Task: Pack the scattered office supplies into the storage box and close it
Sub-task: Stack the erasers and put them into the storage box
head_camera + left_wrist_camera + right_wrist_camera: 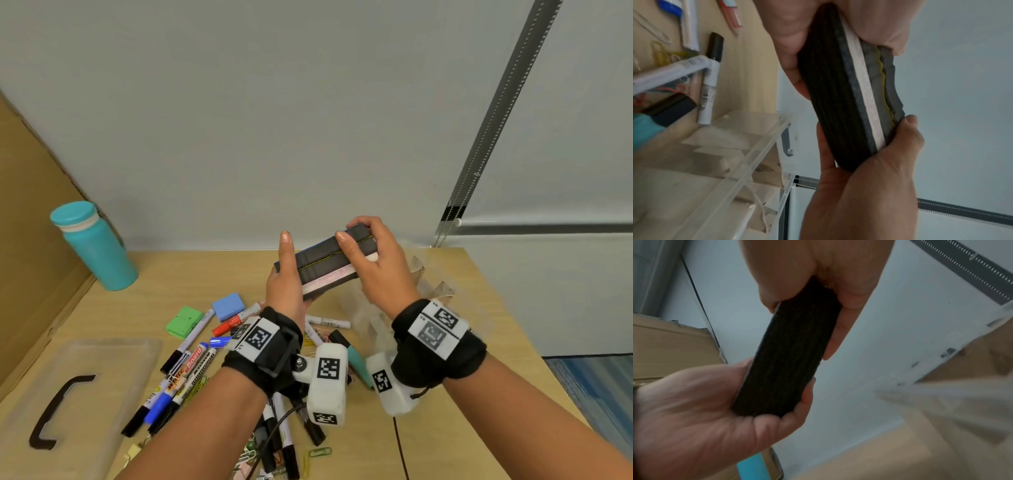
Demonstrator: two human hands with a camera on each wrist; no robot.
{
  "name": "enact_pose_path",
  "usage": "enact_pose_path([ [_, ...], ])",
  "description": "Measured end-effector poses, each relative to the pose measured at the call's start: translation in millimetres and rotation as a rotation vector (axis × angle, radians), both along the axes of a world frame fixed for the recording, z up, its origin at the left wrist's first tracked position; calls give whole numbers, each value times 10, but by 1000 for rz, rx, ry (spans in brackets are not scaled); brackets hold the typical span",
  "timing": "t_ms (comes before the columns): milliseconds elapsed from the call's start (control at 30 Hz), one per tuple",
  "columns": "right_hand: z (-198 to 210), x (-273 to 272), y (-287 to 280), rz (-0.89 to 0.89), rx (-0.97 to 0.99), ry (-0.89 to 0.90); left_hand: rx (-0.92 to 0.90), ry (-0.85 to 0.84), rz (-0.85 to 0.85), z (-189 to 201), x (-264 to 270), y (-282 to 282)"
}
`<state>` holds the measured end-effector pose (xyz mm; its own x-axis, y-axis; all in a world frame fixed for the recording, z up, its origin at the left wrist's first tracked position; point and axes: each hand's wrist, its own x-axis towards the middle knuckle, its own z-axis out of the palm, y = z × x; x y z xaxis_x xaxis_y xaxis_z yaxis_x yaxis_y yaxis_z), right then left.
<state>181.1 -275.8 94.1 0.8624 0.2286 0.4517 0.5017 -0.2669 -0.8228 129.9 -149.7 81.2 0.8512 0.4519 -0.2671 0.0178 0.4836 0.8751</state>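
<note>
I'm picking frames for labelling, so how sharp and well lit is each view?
Head view: evenly lit and mostly sharp, whiteboard eraser crisp, wide-angle bending at the edges. Left wrist view: dimmer, storage box and markers softly blurred. Right wrist view: dim, left hand and the right side motion-smeared, eraser felt dark.

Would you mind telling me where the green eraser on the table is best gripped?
Pinch the green eraser across its two long sides, coming straight down from above. It lies flat and blocky, with bare table on its left; a white marker crowds its right edge.
</note>
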Motion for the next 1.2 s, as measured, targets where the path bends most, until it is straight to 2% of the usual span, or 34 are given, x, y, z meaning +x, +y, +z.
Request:
enact_pose_path([
  [67, 69, 162, -86, -21, -4, 35, 65, -24, -118, 53, 97, -26],
  [167, 205, 418, -284, -114, -42, 21, 306, -16, -221, 94, 307, -15],
  [300, 298, 666, -546, -251, -240, -70, 892, 61, -368, -113, 699, 64],
  [433, 220, 742, -620, -296, -459, -94, 1311, 164, -530, -334, 979, 9],
  [500, 157, 765, -602, -285, -530, -115, 1344, 177, -546, -381, 1040, -16],
  [633, 99, 795, -524, -241, -612, -147, 1295, 226, -487, -438, 1027, -15],
  [733, 75, 818, -463, -183, -679, -115, 1291, 248, -464, -490, 949, 25],
  [900, -31, 882, -324, -67, -710, 92, 1272, 211, -428, -539, 689, 125],
  [1067, -130, 955, -202, -13, -673, 424, 1285, 207, -390, -575, 527, 142],
  [1200, -122, 1011, -151, -20, -784, 504, 1290, 212, -356, -597, 478, 120],
])
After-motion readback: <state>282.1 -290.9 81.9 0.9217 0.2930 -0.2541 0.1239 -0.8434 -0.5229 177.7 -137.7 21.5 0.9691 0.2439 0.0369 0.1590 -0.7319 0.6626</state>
